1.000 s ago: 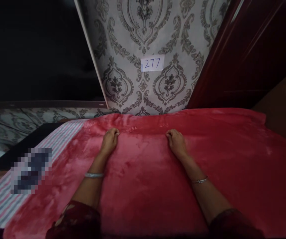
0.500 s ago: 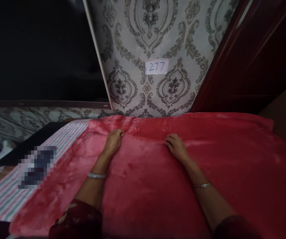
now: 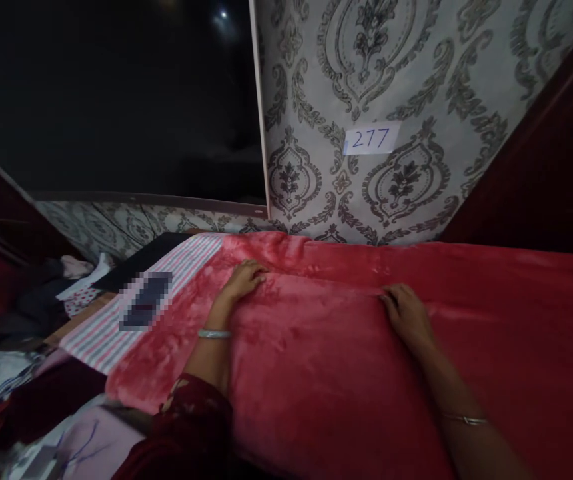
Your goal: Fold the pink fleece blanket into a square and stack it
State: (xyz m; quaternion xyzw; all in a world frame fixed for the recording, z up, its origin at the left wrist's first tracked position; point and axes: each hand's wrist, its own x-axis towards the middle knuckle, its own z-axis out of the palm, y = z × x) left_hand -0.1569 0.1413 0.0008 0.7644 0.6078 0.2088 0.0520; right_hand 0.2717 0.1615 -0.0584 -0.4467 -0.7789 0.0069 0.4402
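A thick red fleece blanket [image 3: 346,360] lies spread over a bed and fills the lower right of the view. My left hand [image 3: 243,280] rests on its far fold, fingers curled into the fabric. My right hand [image 3: 406,313] lies further right on the same fold, fingers pinching the blanket's edge. Each wrist wears a bangle. Dark red sleeves cover both forearms near the bottom edge.
A striped sheet [image 3: 131,307] shows left of the blanket, with a blurred dark object [image 3: 145,301] on it. Patterned wallpaper carries a paper label "277" [image 3: 371,138]. A dark screen [image 3: 116,100] stands at the back left. Clothes are piled [image 3: 11,333] at the left.
The view has swung left, so more of the room's left side shows. Both hands stay on the blanket's fold; the right hand has drawn slightly nearer and further from the left.
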